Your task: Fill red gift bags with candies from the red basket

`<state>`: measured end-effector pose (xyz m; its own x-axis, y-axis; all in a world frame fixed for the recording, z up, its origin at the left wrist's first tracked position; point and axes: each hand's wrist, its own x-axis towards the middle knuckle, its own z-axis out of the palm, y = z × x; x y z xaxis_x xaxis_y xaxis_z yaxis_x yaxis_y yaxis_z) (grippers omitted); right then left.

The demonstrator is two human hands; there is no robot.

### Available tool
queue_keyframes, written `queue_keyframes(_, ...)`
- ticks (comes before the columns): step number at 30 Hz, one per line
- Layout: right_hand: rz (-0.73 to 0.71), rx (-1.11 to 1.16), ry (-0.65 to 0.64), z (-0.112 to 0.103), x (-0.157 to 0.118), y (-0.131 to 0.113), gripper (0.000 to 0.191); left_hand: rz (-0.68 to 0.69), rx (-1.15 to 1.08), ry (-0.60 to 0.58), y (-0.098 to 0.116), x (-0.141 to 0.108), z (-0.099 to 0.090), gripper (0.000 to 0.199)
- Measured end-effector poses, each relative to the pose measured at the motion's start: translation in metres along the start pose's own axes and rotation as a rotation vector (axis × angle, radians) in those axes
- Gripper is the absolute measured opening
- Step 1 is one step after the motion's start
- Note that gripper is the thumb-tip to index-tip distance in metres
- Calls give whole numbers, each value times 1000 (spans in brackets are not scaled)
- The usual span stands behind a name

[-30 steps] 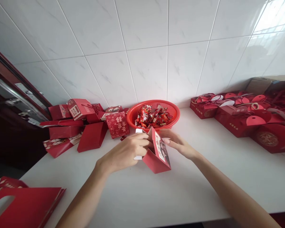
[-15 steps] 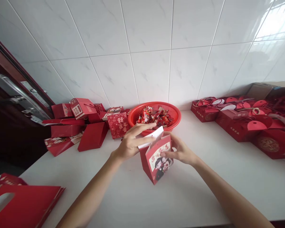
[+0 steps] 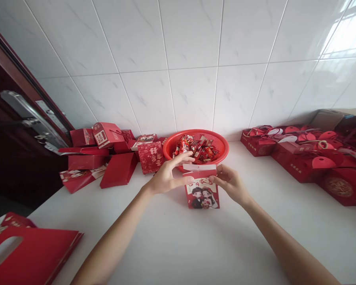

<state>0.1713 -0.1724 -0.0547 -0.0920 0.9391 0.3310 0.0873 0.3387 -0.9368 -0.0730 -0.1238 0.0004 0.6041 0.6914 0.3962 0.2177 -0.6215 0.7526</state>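
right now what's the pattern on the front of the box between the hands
Cartoon couple on red, head view.

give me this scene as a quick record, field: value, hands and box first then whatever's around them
left hand: thumb at the box's upper left, fingers spread
right hand: gripping the box's upper right
box: red, upright, cartoon couple on front, pale flap at top
basket: red plastic, behind the box, holding wrapped sweets
left side: jumbled red boxes
right side: rows of red boxes with handles
near left corner: large red item with a cut-out handle
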Motion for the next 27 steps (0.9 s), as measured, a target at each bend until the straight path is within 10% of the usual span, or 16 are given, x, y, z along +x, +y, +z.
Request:
queue_keyframes(16,-3,-51,107,5,-4,-15,51,106,30,133,-28,6,34,5)
queue_keyframes(27,-5,-180,137,8,-3,-2,44,62,-35,113,-29,5,31,18)
